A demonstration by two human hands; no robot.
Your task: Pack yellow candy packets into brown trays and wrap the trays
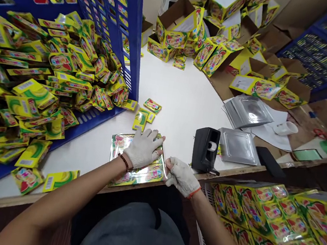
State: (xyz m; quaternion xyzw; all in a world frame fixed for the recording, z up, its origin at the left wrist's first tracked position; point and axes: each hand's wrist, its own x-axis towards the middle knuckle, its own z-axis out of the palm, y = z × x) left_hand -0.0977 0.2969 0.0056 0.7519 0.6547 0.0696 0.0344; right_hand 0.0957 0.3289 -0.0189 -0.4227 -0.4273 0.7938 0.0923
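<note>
A shallow yellow display box [154,173] with a shiny clear plastic lid lies at the table's front edge, small printed boxes showing through it. My left hand [144,150], in a white glove with bare fingertips, rests on the lid with its fingers spread. At the right edge of the display box, my gloved right hand [182,176] is closed, thumb and fingers pinching the rim. Whether a bit of tape is also between those fingers, I cannot tell. Just beyond the display box lie several small yellow boxes [140,120].
A blue crate [136,45] heaped with small boxes stands at the left. Right of my hands are a black tape dispenser [204,148] and clear plastic lids [239,147]. Open cartons [175,39] pile up at the back. Filled display boxes [259,217] are stacked at lower right.
</note>
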